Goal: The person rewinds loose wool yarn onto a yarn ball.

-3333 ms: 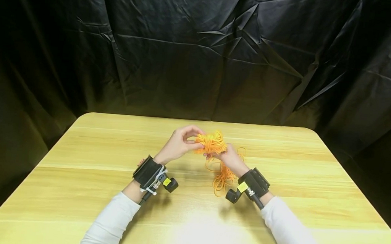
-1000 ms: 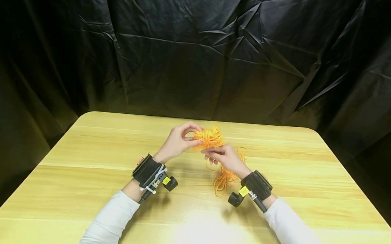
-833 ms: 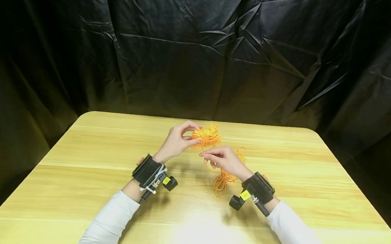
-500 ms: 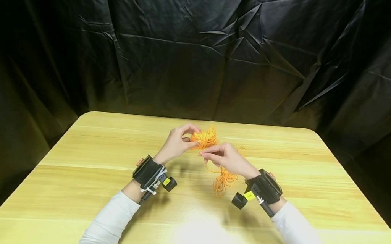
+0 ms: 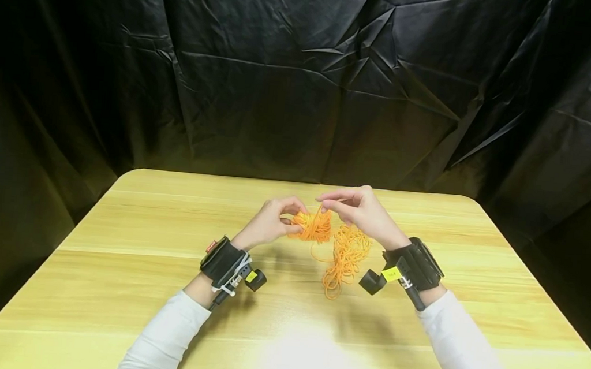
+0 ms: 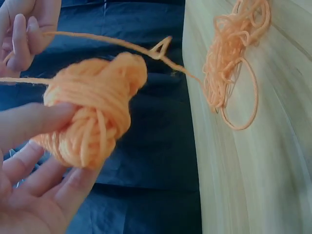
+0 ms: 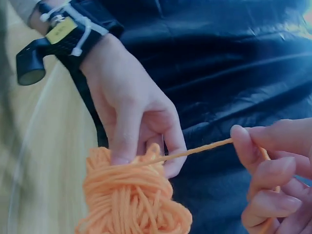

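My left hand (image 5: 268,224) grips a wound bundle of orange yarn (image 5: 317,227) at its left end, thumb on the near side and fingers beneath in the left wrist view. Up and right of the bundle, my right hand (image 5: 366,213) pinches a single strand of yarn (image 7: 200,148) between thumb and forefinger. That strand runs taut from the bundle to the fingertips, then passes down through the curled fingers. A loose pile of the same yarn (image 5: 347,255) lies on the table, below the right hand. In the left wrist view a strand with a small kink (image 6: 161,51) rises from the pile.
The light wooden table (image 5: 136,288) spans the view, with a black sheet (image 5: 250,100) hanging behind its far edge. Each wrist wears a black strap with a small camera; the left camera (image 5: 255,280) and right camera (image 5: 372,282) hang over the table.
The right hand has swung from below the bundle to above its right end, pulling the strand along. The left hand and bundle have dipped slightly toward the person. More of the loose pile shows.
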Demonstrator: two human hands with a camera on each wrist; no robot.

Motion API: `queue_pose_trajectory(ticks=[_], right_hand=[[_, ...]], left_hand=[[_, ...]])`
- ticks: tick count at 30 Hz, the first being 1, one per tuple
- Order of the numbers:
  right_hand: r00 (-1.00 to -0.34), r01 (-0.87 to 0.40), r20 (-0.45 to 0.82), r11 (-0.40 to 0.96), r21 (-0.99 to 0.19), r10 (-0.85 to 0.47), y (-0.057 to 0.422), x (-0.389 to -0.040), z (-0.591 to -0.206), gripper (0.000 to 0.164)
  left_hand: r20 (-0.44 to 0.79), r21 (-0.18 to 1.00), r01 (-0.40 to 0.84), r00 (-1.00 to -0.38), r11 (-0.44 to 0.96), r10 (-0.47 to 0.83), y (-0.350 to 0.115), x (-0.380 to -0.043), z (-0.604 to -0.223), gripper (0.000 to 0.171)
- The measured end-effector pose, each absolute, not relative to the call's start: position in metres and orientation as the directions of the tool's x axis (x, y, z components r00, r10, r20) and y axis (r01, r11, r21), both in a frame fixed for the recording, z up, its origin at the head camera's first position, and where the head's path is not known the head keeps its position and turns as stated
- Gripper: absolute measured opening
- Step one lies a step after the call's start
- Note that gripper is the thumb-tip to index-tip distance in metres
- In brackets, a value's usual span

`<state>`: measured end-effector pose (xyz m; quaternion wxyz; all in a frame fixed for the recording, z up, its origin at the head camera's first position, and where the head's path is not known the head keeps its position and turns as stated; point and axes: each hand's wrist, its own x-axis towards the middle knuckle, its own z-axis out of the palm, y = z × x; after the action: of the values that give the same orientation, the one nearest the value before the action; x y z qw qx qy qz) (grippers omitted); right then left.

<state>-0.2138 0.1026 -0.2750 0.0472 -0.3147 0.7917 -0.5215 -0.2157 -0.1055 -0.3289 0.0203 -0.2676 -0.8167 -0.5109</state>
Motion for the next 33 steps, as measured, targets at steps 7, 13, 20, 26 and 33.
queue_pose_trajectory(ticks=[7, 13, 20, 26, 33], right_hand=[[-0.853, -0.382, 0.293, 0.136, -0.914, -0.431, 0.108, -0.232, -0.289, 0.029], [-0.917, -0.223, 0.179, 0.087, -0.971, -0.356, 0.109, -0.243, -0.322, 0.034], [-0.94, -0.105, 0.039, 0.18, -0.978, -0.338, 0.103, -0.237, -0.363, 0.024], [-0.898, -0.127, 0.023, 0.209, -0.97, -0.44, 0.093, -0.228, -0.376, 0.021], [-0.819, -0.288, 0.09, 0.27, -0.919, -0.567, 0.087, -0.215, -0.366, 0.028]], left_hand=[[0.294, 0.826, 0.48, -0.813, 0.294, 0.502, -0.106, -0.214, -0.328, 0.025], [0.278, 0.847, 0.47, -0.791, 0.25, 0.545, -0.106, -0.213, -0.326, 0.026], [0.333, 0.882, 0.452, -0.796, 0.131, 0.505, -0.104, -0.212, -0.326, 0.025], [0.401, 0.881, 0.464, -0.835, 0.091, 0.377, -0.104, -0.213, -0.326, 0.026], [0.407, 0.882, 0.443, -0.888, 0.162, 0.215, -0.106, -0.216, -0.328, 0.025]])
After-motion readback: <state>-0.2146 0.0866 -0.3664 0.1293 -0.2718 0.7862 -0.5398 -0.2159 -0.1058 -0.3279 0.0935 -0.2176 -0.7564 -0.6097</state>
